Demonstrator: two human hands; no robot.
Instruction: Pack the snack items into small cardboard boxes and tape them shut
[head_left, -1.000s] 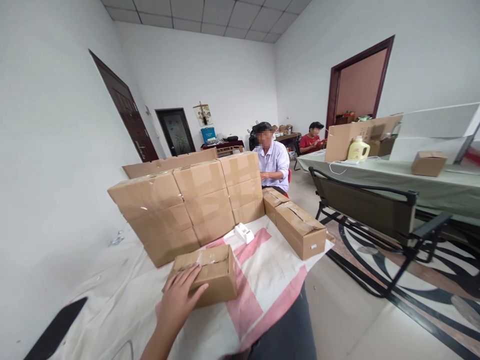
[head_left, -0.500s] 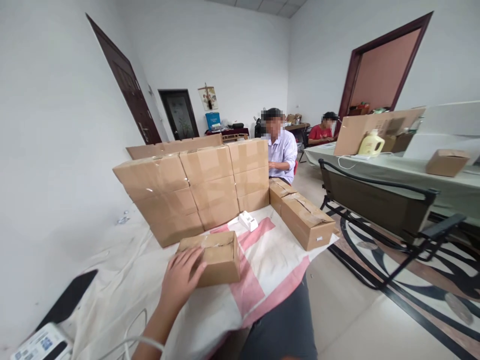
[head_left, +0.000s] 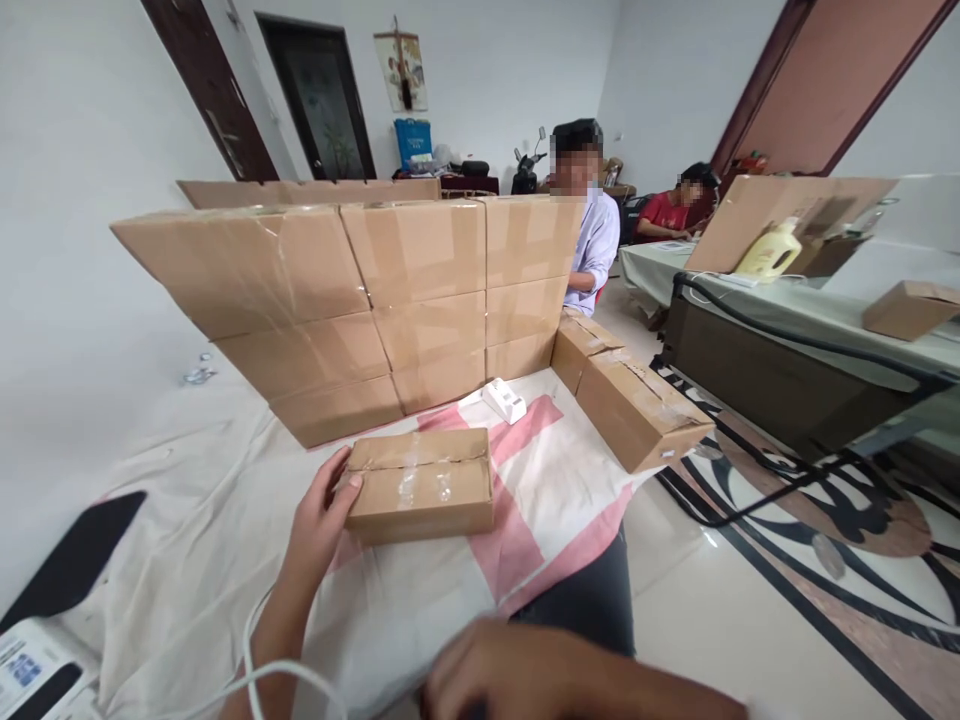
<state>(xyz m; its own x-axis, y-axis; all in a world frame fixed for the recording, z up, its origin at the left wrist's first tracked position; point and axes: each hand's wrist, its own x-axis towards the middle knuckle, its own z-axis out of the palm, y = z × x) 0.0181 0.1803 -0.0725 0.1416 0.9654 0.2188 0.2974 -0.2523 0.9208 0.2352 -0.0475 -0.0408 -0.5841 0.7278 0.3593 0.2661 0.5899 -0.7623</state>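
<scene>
A taped cardboard box (head_left: 420,485) lies on the pink and white cloth (head_left: 517,540) in front of me. My left hand (head_left: 322,505) grips its left end, the thumb at the top edge and the fingers round the side. At the bottom of the view, nearer to me than the box and apart from it, is my right hand (head_left: 487,665). It is blurred by motion and its fingers are not clear. Behind the box lies a small white device (head_left: 504,401) with a printed label.
Stacked cardboard boxes (head_left: 405,290) form a wall at the back. More cardboard boxes (head_left: 637,405) line the right edge. A white cable (head_left: 292,670) crosses by my left forearm. One person (head_left: 596,240) sits behind the stack, another (head_left: 667,212) at the far table.
My left hand has shifted from the box's top to its left end. The box now sits turned, with its taped seam running crosswise. My right hand has come into view at the bottom.
</scene>
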